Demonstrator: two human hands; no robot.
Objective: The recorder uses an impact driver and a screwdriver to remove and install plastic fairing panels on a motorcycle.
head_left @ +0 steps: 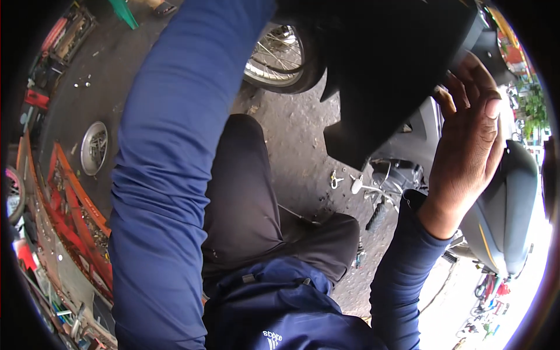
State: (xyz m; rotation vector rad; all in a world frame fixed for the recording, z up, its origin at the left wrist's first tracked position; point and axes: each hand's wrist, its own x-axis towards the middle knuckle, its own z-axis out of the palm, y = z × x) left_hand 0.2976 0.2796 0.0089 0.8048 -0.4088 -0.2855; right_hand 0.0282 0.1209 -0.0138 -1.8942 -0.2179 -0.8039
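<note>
A large, dark body panel (391, 64) with a jagged lower edge fills the upper middle, close to me and in shadow. My right hand (466, 140) is at its right edge, fingers bent against it and thumb to the outer side. How far the fingers reach round the panel is partly lost in shadow. My left arm (169, 134), in a blue sleeve, stretches up past the top edge, so that hand is out of the picture. Behind the panel stands a motorcycle, with its dark seat (519, 204) on the right and its spoked front wheel (277, 58) at the top.
My bent legs (239, 186) are below the panel. The motorcycle's engine (399, 175) and foot lever (359, 185) show low by the ground. To the left are an orange-red metal rack (76, 192) and a round silver dish (94, 148) on the dark floor.
</note>
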